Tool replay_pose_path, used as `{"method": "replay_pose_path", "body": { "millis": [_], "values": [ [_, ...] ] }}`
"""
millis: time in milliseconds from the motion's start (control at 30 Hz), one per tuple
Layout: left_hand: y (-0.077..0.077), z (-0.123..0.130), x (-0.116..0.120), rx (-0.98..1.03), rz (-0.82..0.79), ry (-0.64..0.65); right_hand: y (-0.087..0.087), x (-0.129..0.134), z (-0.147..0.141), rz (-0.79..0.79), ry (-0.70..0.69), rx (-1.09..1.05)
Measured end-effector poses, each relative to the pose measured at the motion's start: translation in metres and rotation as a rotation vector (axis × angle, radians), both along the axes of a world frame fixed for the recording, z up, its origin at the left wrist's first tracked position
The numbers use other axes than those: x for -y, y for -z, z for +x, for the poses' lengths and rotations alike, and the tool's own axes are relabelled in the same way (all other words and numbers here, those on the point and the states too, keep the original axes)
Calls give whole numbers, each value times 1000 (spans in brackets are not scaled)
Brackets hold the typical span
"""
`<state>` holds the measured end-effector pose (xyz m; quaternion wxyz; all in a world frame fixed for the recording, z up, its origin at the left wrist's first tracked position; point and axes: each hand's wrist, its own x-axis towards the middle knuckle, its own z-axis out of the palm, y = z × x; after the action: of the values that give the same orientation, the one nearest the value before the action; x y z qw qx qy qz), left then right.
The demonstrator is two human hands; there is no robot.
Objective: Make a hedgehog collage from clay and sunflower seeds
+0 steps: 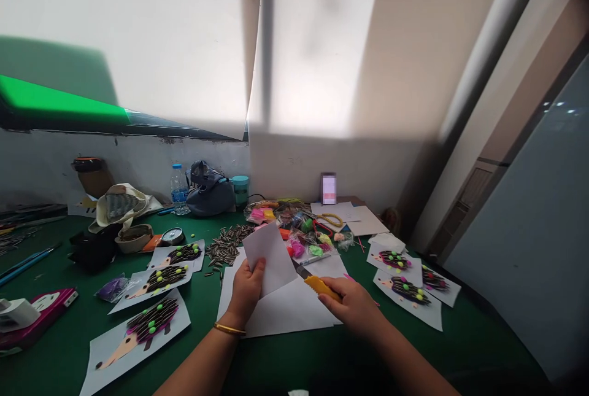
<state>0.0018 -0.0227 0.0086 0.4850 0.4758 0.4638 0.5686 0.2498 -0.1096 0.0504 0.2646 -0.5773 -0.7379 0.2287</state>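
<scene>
My left hand (248,288) grips a folded white paper (271,255), thumb on its face, raised above white sheets (294,310) on the green table. In my right hand (347,301) is a yellow utility knife (322,288), its blade pointing left at the paper's right edge. Whether the blade touches the paper cannot be made out. Behind the paper are a heap of sunflower seeds (227,245) and bags of coloured clay (301,242).
Hedgehog pictures lie at the left (150,328) and right (407,295). Scissors (329,221), a lit phone (328,190), a water bottle (178,190) and a blue bag (209,193) are at the back. A pink box (43,319) sits at far left.
</scene>
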Motion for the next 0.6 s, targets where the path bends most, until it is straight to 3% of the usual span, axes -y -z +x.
{"method": "replay_pose_path", "body": {
  "millis": [300, 600],
  "values": [
    [9, 2, 0, 2, -32, 88, 3, -3, -6, -11, 14, -42],
    [8, 5, 0, 41, -18, 52, 3, -5, -3, 20, 38, -1]
  ]
}}
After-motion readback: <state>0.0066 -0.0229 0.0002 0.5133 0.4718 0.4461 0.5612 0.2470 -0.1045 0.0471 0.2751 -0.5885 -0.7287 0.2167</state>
